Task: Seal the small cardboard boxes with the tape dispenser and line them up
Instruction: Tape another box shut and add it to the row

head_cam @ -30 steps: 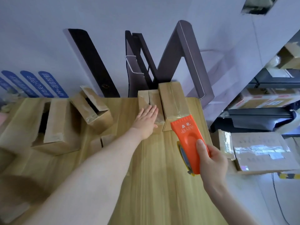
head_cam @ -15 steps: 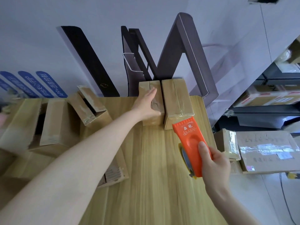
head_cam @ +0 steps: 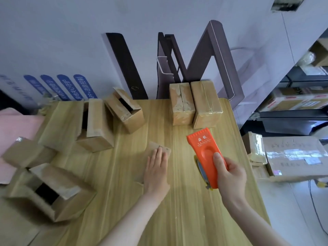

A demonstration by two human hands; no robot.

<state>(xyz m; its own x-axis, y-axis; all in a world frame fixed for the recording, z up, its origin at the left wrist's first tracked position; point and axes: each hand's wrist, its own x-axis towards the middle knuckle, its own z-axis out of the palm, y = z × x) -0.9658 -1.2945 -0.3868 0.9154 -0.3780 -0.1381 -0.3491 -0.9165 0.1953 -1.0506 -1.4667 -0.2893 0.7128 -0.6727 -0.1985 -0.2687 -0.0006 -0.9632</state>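
Right hand (head_cam: 230, 176) tight around orange tape dispenser (head_cam: 204, 150), left hand (head_cam: 157, 173) flat on flattened box (head_cam: 153, 145), open boxes (head_cam: 124, 112) alongside.

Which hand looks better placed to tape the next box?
The right hand, probably: it grips the orange tape dispenser, while the left hand lies flat on a small cardboard piece.

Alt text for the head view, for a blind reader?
A person's right hand grips an orange tape dispenser over a wooden table, while the left hand rests flat on a cardboard piece. Two closed boxes stand side by side at the far edge; open boxes lie to the left.
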